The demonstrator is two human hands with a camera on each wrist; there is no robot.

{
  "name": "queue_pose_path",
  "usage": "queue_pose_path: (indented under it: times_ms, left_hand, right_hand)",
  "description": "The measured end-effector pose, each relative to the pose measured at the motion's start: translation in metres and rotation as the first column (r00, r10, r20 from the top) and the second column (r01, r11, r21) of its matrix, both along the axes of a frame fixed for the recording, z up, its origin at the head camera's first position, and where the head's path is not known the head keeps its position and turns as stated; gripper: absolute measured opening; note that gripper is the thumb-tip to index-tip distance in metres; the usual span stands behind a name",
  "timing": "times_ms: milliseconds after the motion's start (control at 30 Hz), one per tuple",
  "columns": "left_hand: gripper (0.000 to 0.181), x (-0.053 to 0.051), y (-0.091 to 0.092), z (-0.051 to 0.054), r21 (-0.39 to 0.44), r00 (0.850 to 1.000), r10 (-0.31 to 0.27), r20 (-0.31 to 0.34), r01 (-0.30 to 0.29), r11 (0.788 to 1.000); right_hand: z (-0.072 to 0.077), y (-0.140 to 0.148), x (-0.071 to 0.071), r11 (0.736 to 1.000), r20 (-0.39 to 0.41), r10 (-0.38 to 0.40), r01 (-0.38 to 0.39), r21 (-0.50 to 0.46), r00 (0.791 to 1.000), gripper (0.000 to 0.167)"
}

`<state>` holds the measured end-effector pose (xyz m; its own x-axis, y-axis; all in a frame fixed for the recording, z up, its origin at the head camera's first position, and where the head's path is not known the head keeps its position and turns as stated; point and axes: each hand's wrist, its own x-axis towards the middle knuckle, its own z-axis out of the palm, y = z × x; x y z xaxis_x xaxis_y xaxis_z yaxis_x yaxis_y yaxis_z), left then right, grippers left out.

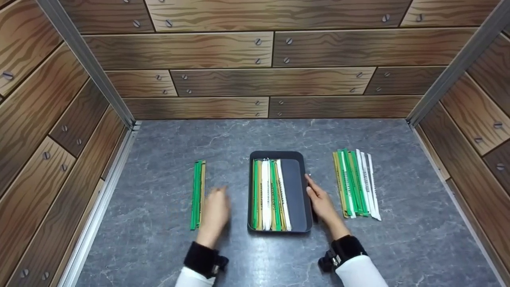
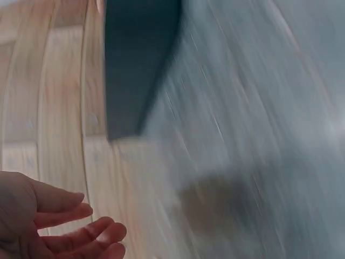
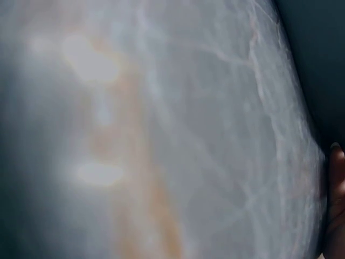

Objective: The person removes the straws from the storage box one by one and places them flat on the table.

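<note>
Dark tray (image 1: 295, 191), partly filled with sticks (image 1: 266, 195)
Green, tan and white, they lie lengthwise at left; a left bundle (image 1: 196, 191) and wider right bundle (image 1: 353, 183) flank it.

- Tray (image 1: 297, 191) mid-tabletop (image 1: 139, 255); back wall (image 1: 223, 83) at 12 o'clock.
- Inner sticks (image 1: 267, 195) in tray, toward its 9 o'clock side.
- Smaller pile (image 1: 196, 195) at tray's 9; left hand (image 1: 215, 209) between them.
- Larger pile (image 1: 354, 183) at 3; right hand (image 1: 323, 203) between, touching tray's 3 o'clock side.
</note>
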<state>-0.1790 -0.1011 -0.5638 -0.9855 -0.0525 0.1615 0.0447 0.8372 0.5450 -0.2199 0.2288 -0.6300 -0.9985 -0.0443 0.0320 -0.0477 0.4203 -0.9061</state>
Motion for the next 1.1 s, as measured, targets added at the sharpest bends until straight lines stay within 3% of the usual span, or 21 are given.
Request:
queue_pose_path:
  times_ms: [167, 267, 333, 533, 667, 767, 933, 1100]
  left_hand:
    - [0.039, 0.004, 0.042, 0.007, 0.109, 0.985, -0.17, -0.022, 0.171, 0.979]
    - [0.046, 0.006, 0.063, 0.004, 0.182, 0.968, -0.251, -0.021, 0.25, 0.951]
    - [0.049, 0.007, 0.074, 0.0, 0.189, 0.961, -0.275, -0.016, 0.273, 0.943]
    - [0.057, 0.01, 0.094, -0.012, 0.094, 0.964, -0.257, 0.061, 0.251, 0.963]
    - [0.069, 0.009, 0.099, -0.016, 0.073, 0.958, -0.255, 0.13, 0.247, 0.966]
    - [0.076, 0.007, 0.1, -0.02, 0.016, 0.954, -0.274, 0.119, 0.274, 0.962]
    - [0.066, 0.004, 0.098, -0.026, -0.146, 0.945, -0.324, 0.032, 0.326, 0.934]
    - [0.057, 0.002, 0.098, -0.027, -0.205, 0.947, -0.321, -0.001, 0.314, 0.927]
  right_hand:
    - [0.001, 0.0, 0.0, 1.0, 0.007, -0.004, 0.004, 0.002, 1.0, 0.045]
    - [0.002, 0.0, 0.0, 1.0, 0.013, 0.002, -0.002, -0.004, 1.0, 0.046]
    - [0.001, 0.0, 0.0, 1.0, 0.016, 0.009, -0.009, -0.004, 1.0, 0.047]
    - [0.001, 0.0, 0.001, 1.0, 0.028, 0.021, -0.022, 0.008, 0.999, 0.047]
    - [0.001, 0.0, 0.001, 1.0, 0.031, 0.012, -0.012, 0.011, 0.999, 0.047]
    - [0.001, -0.001, 0.001, 1.0, 0.03, 0.007, -0.008, 0.014, 1.0, 0.047]
    - [0.001, -0.001, 0.001, 1.0, 0.028, 0.005, -0.005, 0.011, 1.0, 0.047]
    - [0.001, -0.001, 0.001, 1.0, 0.036, 0.003, -0.003, -0.011, 0.999, 0.047]
